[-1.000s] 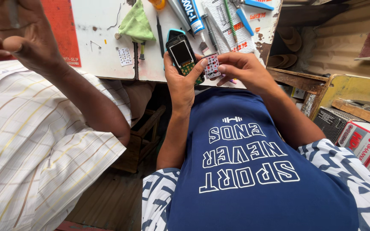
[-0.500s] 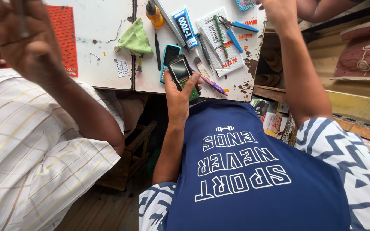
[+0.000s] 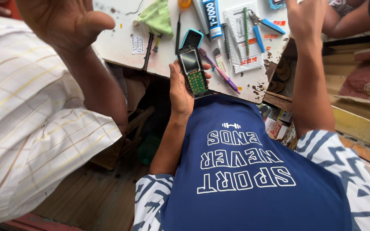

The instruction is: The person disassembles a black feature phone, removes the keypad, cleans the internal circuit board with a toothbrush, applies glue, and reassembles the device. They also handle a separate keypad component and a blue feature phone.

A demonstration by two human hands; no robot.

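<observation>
While the left hand [image 3: 180, 87] grips the opened phone [image 3: 192, 70] mid-frame, steadiness matters; the right hand [image 3: 307, 19] reaches top right, its fingers cropped.

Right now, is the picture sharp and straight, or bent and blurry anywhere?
Head view: even daylight, wide-lens bending at the edges; the opened phone in the left hand is sharp; the other person's raised hand looms large and slightly soft; the right hand is cut off at the top.

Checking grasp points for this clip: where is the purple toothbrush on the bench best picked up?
Probably by the bare handle end of the toothbrush, from above. It lies flat and slanted, its head near the phone in the left hand, while the handle end toward the bench edge looks free.
</observation>
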